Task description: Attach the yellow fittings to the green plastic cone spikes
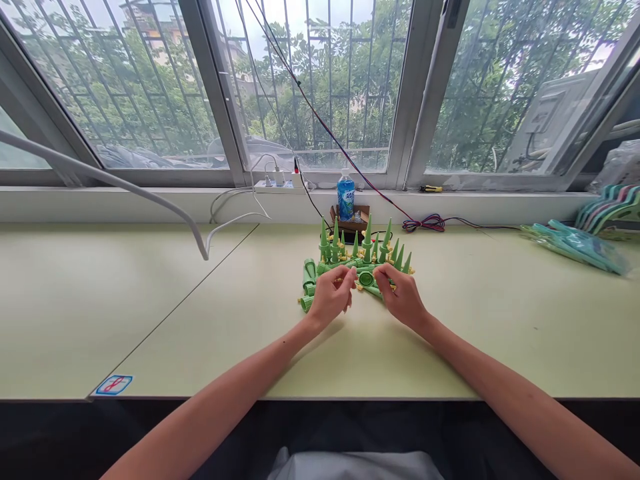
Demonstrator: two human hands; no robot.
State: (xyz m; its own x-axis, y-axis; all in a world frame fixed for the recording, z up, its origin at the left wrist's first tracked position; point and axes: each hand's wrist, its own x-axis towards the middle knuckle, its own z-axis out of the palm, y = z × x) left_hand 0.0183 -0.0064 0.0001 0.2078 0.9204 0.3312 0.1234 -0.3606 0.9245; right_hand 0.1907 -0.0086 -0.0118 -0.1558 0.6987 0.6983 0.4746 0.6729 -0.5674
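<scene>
Green plastic cone-shaped pieces with small yellow parts stand and lie in a cluster at the middle of the table. My left hand is over the front left of the cluster, thumb and fingers pinched together. Across a small gap, my right hand is pinched in the same way at the front right. Whatever is between the fingers of either hand is too small or hidden to make out. A green piece with its round end facing me lies between the hands. More green pieces lie beside my left hand.
Behind the cluster, a bottle of blue liquid stands by a small brown box. Coiled cable lies on the table. Bagged turquoise items and hangers are at right. A white cable hangs at left.
</scene>
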